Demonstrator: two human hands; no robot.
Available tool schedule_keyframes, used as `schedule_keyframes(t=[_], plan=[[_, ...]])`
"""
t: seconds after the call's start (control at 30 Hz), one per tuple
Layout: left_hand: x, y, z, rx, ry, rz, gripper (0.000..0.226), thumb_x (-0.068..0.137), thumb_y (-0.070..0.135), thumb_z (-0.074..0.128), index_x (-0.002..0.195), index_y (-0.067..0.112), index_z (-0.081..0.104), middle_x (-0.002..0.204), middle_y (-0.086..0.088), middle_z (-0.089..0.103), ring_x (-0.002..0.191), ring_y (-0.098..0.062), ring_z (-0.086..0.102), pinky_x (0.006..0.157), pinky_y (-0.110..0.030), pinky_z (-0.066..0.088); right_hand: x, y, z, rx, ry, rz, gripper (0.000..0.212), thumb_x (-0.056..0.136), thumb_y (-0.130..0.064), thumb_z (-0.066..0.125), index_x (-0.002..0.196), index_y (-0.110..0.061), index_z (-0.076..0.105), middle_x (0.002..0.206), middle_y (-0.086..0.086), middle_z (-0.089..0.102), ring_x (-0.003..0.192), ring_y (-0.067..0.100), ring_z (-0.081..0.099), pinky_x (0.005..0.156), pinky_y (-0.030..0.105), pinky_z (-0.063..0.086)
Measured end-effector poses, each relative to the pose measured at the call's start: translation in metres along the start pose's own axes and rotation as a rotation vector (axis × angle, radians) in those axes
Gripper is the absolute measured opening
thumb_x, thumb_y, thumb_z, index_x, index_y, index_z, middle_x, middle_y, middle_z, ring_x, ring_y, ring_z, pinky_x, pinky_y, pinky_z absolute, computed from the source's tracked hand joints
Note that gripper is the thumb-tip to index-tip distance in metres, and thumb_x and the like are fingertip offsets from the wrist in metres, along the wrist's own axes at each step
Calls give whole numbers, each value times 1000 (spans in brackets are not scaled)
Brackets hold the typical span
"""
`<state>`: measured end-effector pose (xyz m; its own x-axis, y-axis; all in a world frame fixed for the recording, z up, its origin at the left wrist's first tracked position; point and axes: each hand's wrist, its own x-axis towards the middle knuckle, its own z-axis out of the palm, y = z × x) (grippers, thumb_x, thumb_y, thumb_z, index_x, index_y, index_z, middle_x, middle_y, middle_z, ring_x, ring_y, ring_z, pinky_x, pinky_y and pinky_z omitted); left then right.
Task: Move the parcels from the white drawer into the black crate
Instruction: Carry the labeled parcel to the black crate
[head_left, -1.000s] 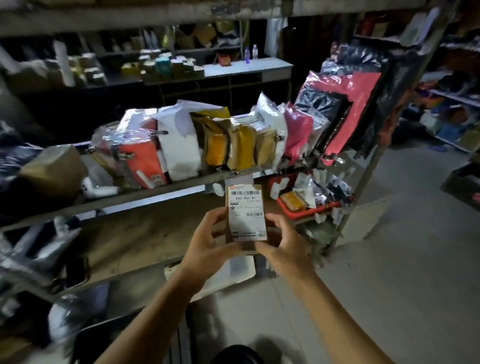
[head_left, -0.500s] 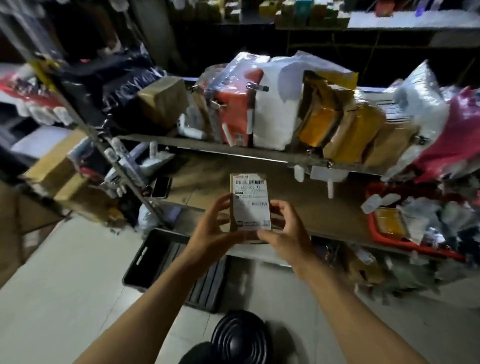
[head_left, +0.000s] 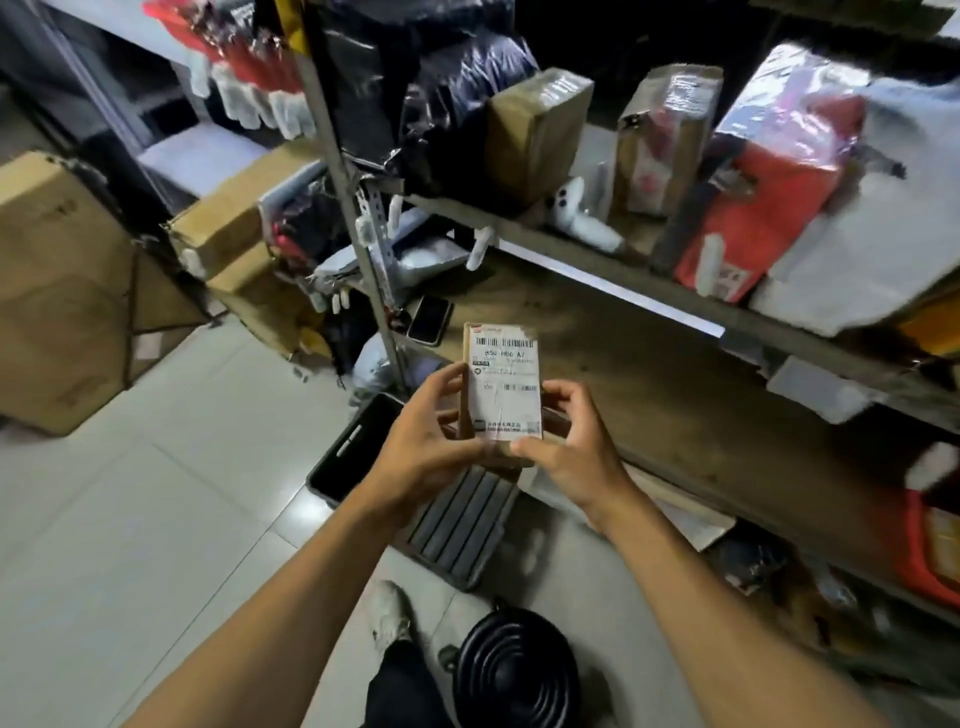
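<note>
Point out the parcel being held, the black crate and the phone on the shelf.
parcel (head_left: 503, 384): head view, middle of its white shipping label.
black crate (head_left: 343, 457): head view, its near left wall by the handle slot.
phone (head_left: 430, 319): head view, centre of its dark screen.

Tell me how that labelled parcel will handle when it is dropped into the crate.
The parcel probably stays stiff: its edges look straight. It seems light, since fingertips of the left hand and right hand hold it upright. It should land flat, not roll.

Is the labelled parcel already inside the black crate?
No, both the left hand and right hand hold the labelled parcel up above the black crate.
</note>
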<state>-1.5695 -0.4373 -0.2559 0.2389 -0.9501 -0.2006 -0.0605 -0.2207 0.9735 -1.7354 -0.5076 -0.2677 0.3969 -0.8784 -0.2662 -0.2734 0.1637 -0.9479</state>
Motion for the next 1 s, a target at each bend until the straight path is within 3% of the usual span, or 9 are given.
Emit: schedule_keyframes(t=[0.1, 0.2, 0.33, 0.5, 0.6, 0.7, 0.77, 0.9, 1.0], plan=[[24, -19, -32, 60, -2, -33, 91, 70, 17, 89, 146, 33, 41, 123, 24, 52, 109, 1, 54, 95, -35, 51, 26, 6, 32, -13, -1, 24, 64, 74, -19, 83, 122, -35, 45, 124, -14, 57, 122, 9, 53, 104, 41, 50], [45, -37, -46, 83, -17, -38, 93, 70, 21, 90, 147, 34, 39, 137, 14, 50, 122, -10, 50, 98, -40, 51, 48, 22, 46, -9, 20, 25, 64, 67, -24, 82, 117, -43, 45, 128, -12, 57, 125, 11, 52, 105, 46, 50], [75, -81, -44, 129, -8, -35, 92, 71, 22, 89, 148, 30, 39, 145, 8, 47, 128, -12, 49, 93, -27, 50, 79, 63, 50, -17, 11, 52, 71, 69, -24, 79, 125, -48, 43, 140, -5, 52, 130, 14, 50, 105, 47, 50], [116, -174, -18, 132, 40, -58, 89, 72, 21, 88, 147, 30, 40, 142, 7, 48, 119, -6, 51, 88, -26, 51, 127, 153, 47, -24, -50, 55, 72, 81, -16, 78, 138, -39, 41, 145, -4, 51, 128, 10, 51, 107, 41, 48], [140, -240, -1, 143, 77, -40, 90, 69, 27, 89, 145, 31, 42, 139, 9, 49, 119, -4, 51, 96, -28, 49, 160, 219, 51, -52, -66, 36, 75, 76, -27, 80, 139, -41, 40, 141, -10, 52, 127, 7, 50, 105, 38, 46], [165, -301, 12, 131, 114, -59, 86, 69, 28, 91, 140, 37, 43, 134, 15, 52, 113, 9, 52, 93, -18, 47, 193, 285, 61, -51, -76, 31, 73, 79, -23, 82, 134, -46, 40, 126, -23, 53, 118, -2, 51, 98, 29, 45], [188, -344, 19, 141, 124, -51, 83, 70, 22, 91, 138, 35, 44, 131, 15, 54, 108, 16, 52, 86, -7, 45, 221, 327, 66, -57, -83, 6, 72, 79, -19, 82, 129, -48, 39, 125, -21, 53, 117, 0, 52, 95, 26, 46], [227, -423, 30, 137, 166, -31, 85, 63, 26, 90, 136, 33, 46, 128, 13, 56, 105, 16, 54, 79, -2, 45, 268, 408, 80, -77, -93, -30, 72, 80, -21, 82, 131, -47, 38, 121, -20, 53, 112, 0, 54, 90, 23, 49], [251, -478, 41, 73, 224, -8, 82, 68, 7, 88, 138, 21, 48, 124, 5, 61, 106, 1, 62, 78, -12, 52, 294, 455, 86, -105, -92, -67, 69, 80, -26, 81, 133, -46, 42, 127, -15, 56, 114, 3, 56, 93, 29, 53]])
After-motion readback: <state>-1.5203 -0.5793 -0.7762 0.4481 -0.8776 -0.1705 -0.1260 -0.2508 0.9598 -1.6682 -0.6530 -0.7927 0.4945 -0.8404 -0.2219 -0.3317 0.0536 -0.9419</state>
